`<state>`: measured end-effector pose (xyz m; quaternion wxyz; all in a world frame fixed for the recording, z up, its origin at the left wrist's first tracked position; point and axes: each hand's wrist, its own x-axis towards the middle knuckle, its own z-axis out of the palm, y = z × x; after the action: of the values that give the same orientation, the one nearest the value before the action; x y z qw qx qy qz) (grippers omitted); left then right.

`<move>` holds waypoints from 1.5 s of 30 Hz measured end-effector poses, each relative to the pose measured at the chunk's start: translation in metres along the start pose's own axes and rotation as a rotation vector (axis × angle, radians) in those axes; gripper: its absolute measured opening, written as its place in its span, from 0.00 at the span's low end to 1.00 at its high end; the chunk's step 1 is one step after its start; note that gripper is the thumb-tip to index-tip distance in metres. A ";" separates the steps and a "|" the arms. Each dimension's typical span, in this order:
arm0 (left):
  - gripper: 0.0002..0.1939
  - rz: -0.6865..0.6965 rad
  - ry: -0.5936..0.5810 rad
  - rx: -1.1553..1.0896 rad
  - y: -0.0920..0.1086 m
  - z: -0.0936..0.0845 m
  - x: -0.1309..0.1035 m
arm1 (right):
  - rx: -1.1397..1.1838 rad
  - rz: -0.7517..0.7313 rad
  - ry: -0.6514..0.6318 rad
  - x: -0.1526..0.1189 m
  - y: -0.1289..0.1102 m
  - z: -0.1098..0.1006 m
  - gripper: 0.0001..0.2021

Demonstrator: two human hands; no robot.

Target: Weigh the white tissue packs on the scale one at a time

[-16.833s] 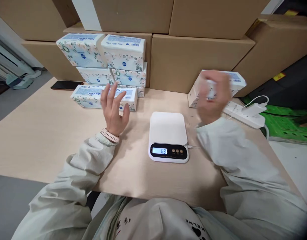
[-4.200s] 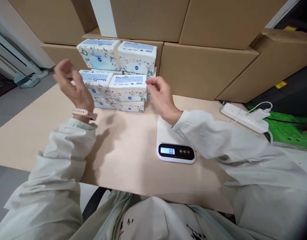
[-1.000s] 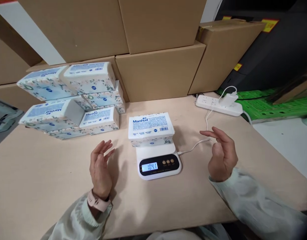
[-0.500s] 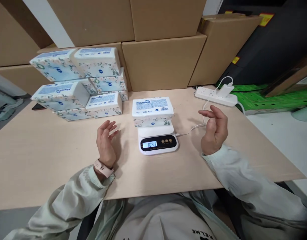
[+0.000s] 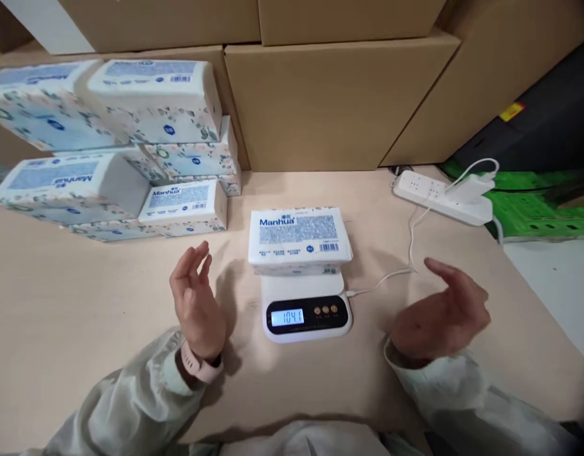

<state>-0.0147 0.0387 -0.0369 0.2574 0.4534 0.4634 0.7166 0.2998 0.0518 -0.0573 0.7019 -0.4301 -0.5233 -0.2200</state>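
A pack of tissues (image 5: 299, 235) with white and blue print lies flat on a white digital scale (image 5: 306, 320), whose lit display reads 104.1. To the left of the scale my left hand (image 5: 197, 304) is raised over the table, fingers loosely curved and holding nothing. A pale pink band circles that wrist. On the other side, my right hand (image 5: 439, 310) hovers apart from the scale, palm turned inward, fingers apart and empty, a little blurred. Neither hand touches the pack or the scale.
More tissue packs (image 5: 178, 199) stand stacked at the back left. Cardboard boxes (image 5: 311, 107) line the table's rear. At the back right lies a white power strip (image 5: 439, 196) with a charger (image 5: 472, 188); a white cable (image 5: 382, 278) runs from there to the scale.
The view has moved closer and tilted down. My right hand has shifted outward and turned, its fingers spreading. My left hand stays beside the scale. The reading is unchanged.
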 end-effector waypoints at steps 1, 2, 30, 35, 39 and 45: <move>0.25 -0.013 0.014 -0.005 0.001 -0.001 -0.004 | -0.018 -0.019 -0.001 -0.003 0.003 0.000 0.29; 0.24 -0.026 0.031 -0.008 0.001 -0.001 -0.007 | -0.022 -0.016 -0.024 -0.007 0.005 -0.001 0.29; 0.46 -0.401 -0.434 -0.164 0.018 0.009 0.001 | 0.468 1.087 -0.968 0.047 -0.049 0.007 0.43; 0.45 -0.404 -0.485 -0.167 0.022 0.006 0.008 | 0.626 1.231 -1.045 0.057 -0.053 0.025 0.42; 0.46 -0.421 -0.504 -0.149 0.020 0.001 0.006 | 0.728 1.294 -1.059 0.055 -0.050 0.023 0.39; 0.48 -0.446 -0.525 -0.143 0.025 0.000 0.001 | 0.656 1.343 -0.983 0.052 -0.042 0.010 0.44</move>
<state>-0.0142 0.0288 -0.0143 0.5491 0.4907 0.4176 0.5322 0.2807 0.0452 0.0073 0.4669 -0.4693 -0.4395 0.6071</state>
